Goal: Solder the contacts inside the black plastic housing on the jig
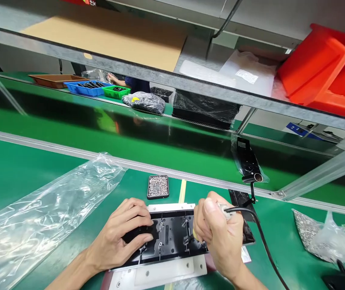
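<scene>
A long black plastic panel (174,237) with raised posts and small metal fittings lies in a white fixture (166,274) on the bench. My left hand (128,233) grips the panel's left end, fingers curled over its far side and thumb lying on its inner face. In my right fist is a corded electric screwdriver (228,210), held over the panel's right part; my fingers hide most of its body, and its tip is hard to make out. Beyond the panel sits a small black tray of tiny metal screws (158,187).
A clear plastic bag (54,213) covers the left bench. On the right are a bag of small metal parts (314,237) and a black stand (252,189). A metal shelf (160,78) crosses above, carrying a red bin (317,68). Behind it shows another person's arm (120,80).
</scene>
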Demonstrator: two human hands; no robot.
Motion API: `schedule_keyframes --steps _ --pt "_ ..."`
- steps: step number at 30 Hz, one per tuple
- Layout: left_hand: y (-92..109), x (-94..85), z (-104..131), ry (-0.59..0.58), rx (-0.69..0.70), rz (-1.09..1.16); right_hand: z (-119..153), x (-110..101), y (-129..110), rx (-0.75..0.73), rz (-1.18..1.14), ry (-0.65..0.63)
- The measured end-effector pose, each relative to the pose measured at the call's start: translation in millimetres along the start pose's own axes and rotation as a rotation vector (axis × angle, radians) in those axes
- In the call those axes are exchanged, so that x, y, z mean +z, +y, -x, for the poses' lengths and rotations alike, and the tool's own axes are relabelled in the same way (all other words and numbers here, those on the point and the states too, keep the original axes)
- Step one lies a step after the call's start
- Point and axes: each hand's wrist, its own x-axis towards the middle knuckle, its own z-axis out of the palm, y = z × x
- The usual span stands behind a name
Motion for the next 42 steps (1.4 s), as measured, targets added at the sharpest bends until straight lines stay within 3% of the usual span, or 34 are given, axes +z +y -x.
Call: schedule_keyframes --steps 21,42 --pt "3 4.6 -8 0.087 0.056 -0.03 -1 6 -13 0.009 0.049 0.08" --pt "7 2.7 -12 0.077 0.055 -0.044 1 6 -8 -0.01 0.044 0.08"
